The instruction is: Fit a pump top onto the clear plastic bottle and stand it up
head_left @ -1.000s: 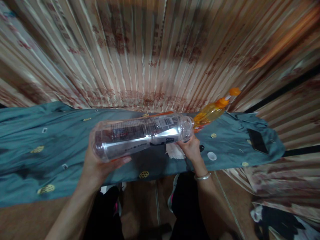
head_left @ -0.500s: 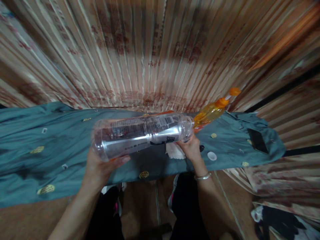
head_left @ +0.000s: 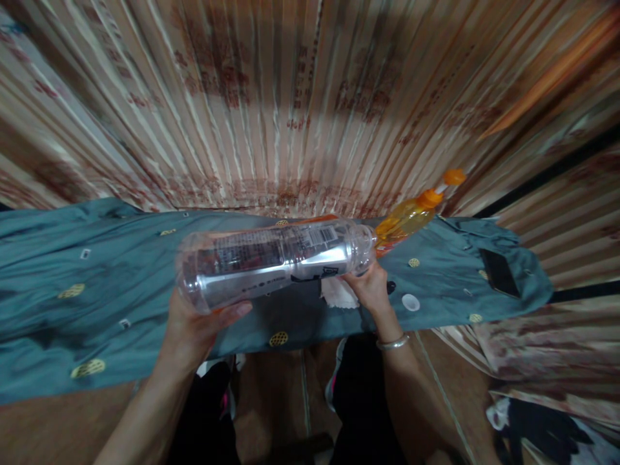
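Observation:
A large clear plastic bottle [head_left: 252, 258] with a silver and dark label lies sideways in the air, held between my hands. My left hand [head_left: 198, 323] grips its base end from below, the thumb along its lower side. At the neck end, my right hand [head_left: 368, 281] is closed round the bottle; its fingers are partly hidden. Behind that hand stands a yellow-orange bottle [head_left: 404, 219] with an orange pump top. White tissue [head_left: 339, 292] lies beneath the clear bottle, beside my right hand.
A green patterned cloth [head_left: 121, 278] covers the long narrow table. On its right part are a white round cap [head_left: 411, 302] and a black phone [head_left: 498, 272]. A pleated curtain [head_left: 271, 116] hangs behind. Dark clothing [head_left: 542, 426] lies at the lower right.

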Action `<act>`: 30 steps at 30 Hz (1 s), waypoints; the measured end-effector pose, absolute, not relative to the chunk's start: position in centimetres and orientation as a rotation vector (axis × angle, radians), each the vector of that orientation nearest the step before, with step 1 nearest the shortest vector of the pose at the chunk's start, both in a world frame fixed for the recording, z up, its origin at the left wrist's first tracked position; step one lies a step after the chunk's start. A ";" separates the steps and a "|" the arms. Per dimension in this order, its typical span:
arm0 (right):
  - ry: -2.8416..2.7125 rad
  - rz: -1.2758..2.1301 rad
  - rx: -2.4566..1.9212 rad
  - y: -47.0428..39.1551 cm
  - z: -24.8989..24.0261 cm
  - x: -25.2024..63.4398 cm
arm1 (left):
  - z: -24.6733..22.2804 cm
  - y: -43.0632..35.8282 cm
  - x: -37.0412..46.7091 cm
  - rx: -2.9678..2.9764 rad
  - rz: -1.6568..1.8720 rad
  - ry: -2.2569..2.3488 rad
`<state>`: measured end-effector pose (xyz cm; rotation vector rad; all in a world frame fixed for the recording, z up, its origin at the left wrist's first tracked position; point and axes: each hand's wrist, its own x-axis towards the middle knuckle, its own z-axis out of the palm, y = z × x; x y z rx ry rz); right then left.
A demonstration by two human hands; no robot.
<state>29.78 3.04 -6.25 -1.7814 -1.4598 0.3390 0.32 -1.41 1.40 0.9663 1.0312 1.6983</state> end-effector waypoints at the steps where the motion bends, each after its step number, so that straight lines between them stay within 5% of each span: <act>1: -1.458 0.332 -1.787 3.0 -6.2 29.7 | 1.4 -1.4 0.3 0.955 1.708 1.029; 30: -1.456 0.351 -1.778 3.1 -6.1 29.8 | 1.5 -1.6 0.3 0.872 1.706 1.037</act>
